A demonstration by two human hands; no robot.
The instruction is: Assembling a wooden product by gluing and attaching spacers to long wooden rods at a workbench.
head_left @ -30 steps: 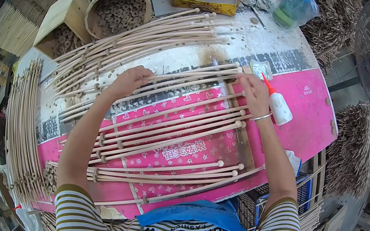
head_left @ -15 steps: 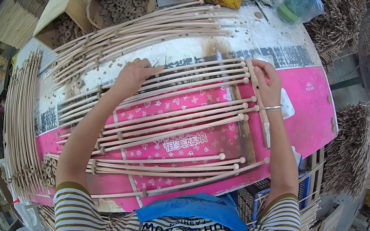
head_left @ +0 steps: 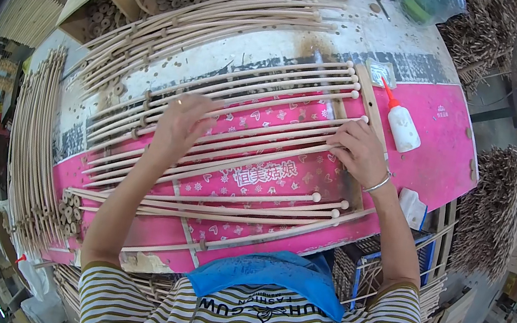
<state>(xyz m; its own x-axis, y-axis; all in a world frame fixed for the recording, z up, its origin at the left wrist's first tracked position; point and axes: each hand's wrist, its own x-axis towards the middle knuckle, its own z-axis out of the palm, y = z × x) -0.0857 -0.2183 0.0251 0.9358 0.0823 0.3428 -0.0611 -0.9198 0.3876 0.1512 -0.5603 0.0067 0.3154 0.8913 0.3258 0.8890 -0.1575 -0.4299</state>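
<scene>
Several slim, pale wooden ball-ended rods (head_left: pixel 297 125) lie across my pink-covered bench (head_left: pixel 438 145) | my right hand (head_left: pixel 360 151) pinches their ends, fingers bunched, apparently keeping them aligned | my left hand (head_left: pixel 180 126), blurred, overlaps shafts; grip I can't tell

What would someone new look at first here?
Probably the bright pink covering in the middle, with ball-ended wooden sticks lying across it. The left hand is over the sticks, and the right hand is near their ball ends. To its right lies a white bottle with a red tip.
</scene>
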